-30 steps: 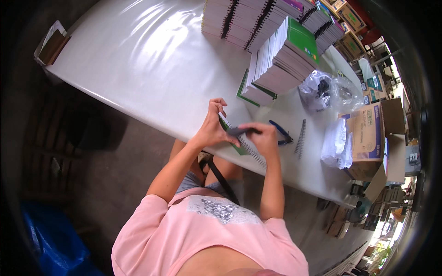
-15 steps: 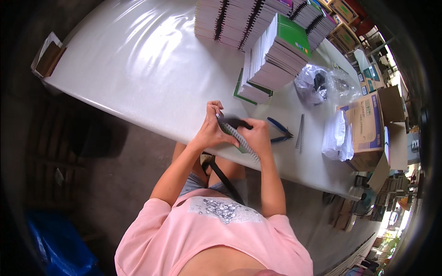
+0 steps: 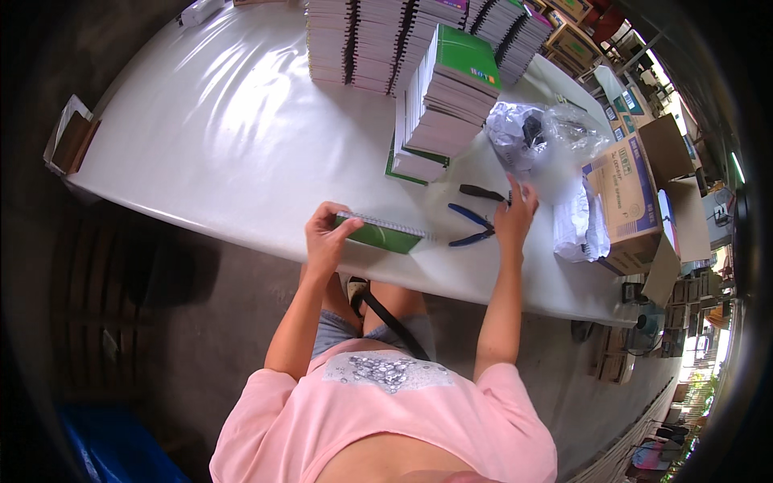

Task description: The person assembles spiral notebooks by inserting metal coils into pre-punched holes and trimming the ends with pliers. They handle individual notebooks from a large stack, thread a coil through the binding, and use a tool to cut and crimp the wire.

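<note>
My left hand (image 3: 324, 235) holds the left end of a green spiral-bound notebook (image 3: 385, 234) that lies flat near the front edge of the white table (image 3: 233, 137). My right hand (image 3: 515, 214) reaches forward to the right of it, its fingers at a black-handled tool (image 3: 483, 192); I cannot tell whether they grip it. Blue-handled pliers (image 3: 471, 227) lie just left of that hand.
Tall stacks of spiral notebooks (image 3: 386, 40) stand at the back, a green-topped stack (image 3: 451, 97) nearer. Crumpled clear plastic bags (image 3: 535, 133), white wrapping (image 3: 580, 225) and an open cardboard box (image 3: 628, 193) sit to the right. A small box (image 3: 72, 141) rests at the table's left corner.
Both hands were lifting the notebook together. Now it lies on the table under my left hand, and my right hand has let go and moved right to the tools.
</note>
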Demonstrator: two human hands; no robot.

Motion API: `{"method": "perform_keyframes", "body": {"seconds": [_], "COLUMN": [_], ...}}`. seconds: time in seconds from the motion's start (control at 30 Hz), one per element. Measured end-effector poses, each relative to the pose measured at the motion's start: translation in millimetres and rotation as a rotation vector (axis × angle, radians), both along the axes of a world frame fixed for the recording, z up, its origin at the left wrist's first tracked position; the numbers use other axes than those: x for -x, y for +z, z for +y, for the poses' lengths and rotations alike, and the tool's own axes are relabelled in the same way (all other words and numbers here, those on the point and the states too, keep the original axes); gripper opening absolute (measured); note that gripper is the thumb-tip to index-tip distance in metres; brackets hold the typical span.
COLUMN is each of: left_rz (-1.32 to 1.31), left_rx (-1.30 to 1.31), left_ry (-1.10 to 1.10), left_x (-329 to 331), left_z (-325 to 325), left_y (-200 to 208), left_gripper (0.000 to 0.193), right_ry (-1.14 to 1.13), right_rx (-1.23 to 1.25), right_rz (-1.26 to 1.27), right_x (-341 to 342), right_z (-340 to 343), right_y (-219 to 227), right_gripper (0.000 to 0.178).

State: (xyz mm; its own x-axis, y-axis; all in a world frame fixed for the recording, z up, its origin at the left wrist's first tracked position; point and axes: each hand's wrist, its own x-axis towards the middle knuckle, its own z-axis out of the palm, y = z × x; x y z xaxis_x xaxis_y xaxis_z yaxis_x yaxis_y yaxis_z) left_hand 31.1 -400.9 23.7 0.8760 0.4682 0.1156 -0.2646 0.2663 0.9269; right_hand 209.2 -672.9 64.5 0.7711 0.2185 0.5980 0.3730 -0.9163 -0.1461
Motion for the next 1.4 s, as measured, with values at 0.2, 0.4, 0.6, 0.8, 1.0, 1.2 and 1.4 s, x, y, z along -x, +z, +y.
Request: {"method": "perform_keyframes", "body": {"seconds": [0.2, 0.4, 0.6, 0.8, 1.0, 1.2, 1.4], "left_rz": [-0.117, -0.010, -0.045, -0.072, -0.052, -0.093, -0.175], "left_rx": [0.099, 0.065, 0.079, 0.131, 0.077, -0.050, -0.502], "left_ry": [0.395, 0.412, 0.409, 0.418, 0.376, 0.375, 0.521], "left_x": [18, 20, 13, 15, 21, 24, 22], "left_z": [1, -10, -22, -22, -27, -29, -32], "left_y": [9, 12, 10, 5, 11, 2, 19], "left_gripper": [0.018, 0.019, 0.018, 0.017, 0.018, 0.021, 0.023], "right_ry": [-0.184, -0.149, 0.088, 0.406, 0.536, 0.576, 0.431], "right_rx": [-0.065, -0.157, 0.169, 0.385, 0.284, 0.262, -0.591], "right_rz": [0.521, 0.881, 0.587, 0.544, 0.613, 0.285, 0.538], "right_x": [89, 103, 131, 127, 114, 119, 178], "right_z": [35, 0, -14, -16, -26, -25, 55], "right_y": [0, -11, -15, -12, -12, -29, 28], "right_gripper": [0.051, 0.049, 0.068, 0.090, 0.080, 0.071, 0.058]}}
